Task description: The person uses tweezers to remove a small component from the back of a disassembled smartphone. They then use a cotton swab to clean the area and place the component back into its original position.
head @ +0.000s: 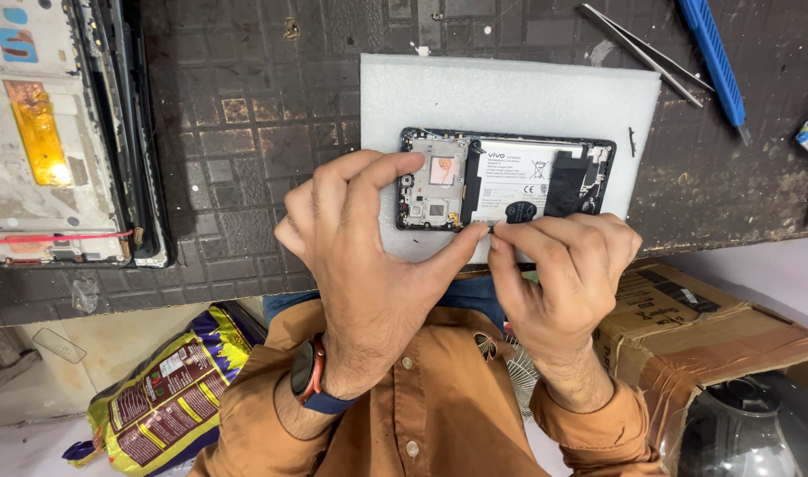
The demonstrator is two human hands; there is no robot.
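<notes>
Both hands on opened phone point(506, 180) on foam pad point(510, 93): left hand point(368, 256) fingers spread over it, right hand point(567, 265) pinching its near edge, probably a tiny part.

The left hand point(360, 256) covers the near-left corner of the opened phone point(505, 181), and the right hand point(567, 265) hides part of its near edge. Whatever sits pinched between the fingers point(474, 237) is too small to make out. The second opened phone point(55, 132), blue tool point(713, 57) and cardboard box point(713, 327) all run off the frame edge.
</notes>
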